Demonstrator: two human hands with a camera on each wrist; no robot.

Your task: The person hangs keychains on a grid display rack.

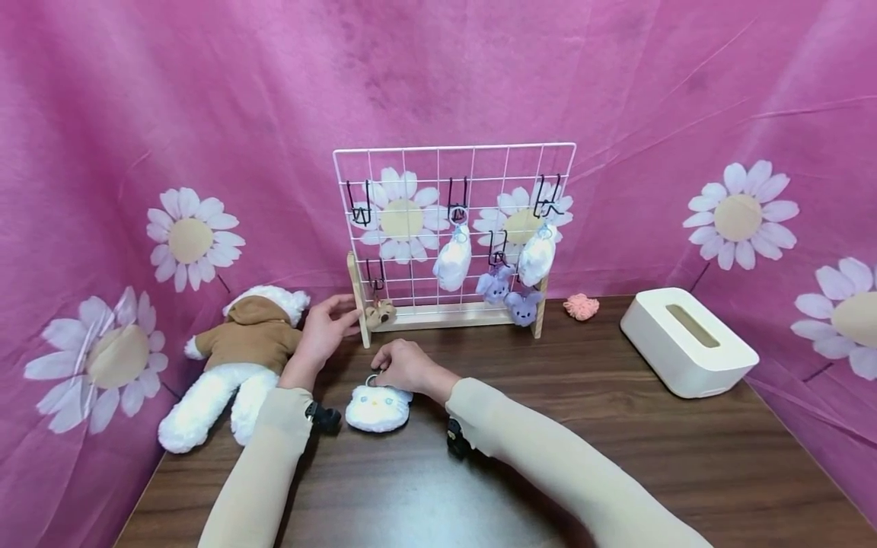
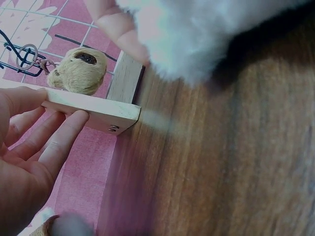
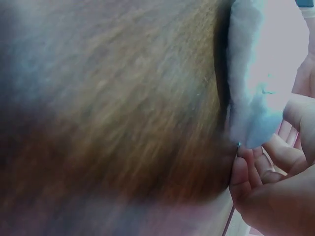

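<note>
My left hand (image 1: 326,335) is at the left wooden post (image 1: 359,297) of a white wire-grid rack (image 1: 438,146). Its fairly straight fingertips touch the outer side of that post. Beside the post hangs a small tan plush keychain (image 2: 81,71) on a black hook. Over the table in front of the rack, my right hand (image 1: 411,367) pinches a white plush cat-face keychain (image 1: 377,411) near its metal ring (image 1: 372,380). In the right wrist view, the fingers partly cover the ring end of this white keychain (image 3: 266,69).
White plush keychains (image 1: 453,260) and purple plush keychains (image 1: 523,307) hang on the rack's black hooks (image 1: 359,205). A plush bear (image 1: 256,342) in a brown hoodie lies left. A pink scrunchie-like thing (image 1: 581,307) and a white tissue box (image 1: 692,342) are right.
</note>
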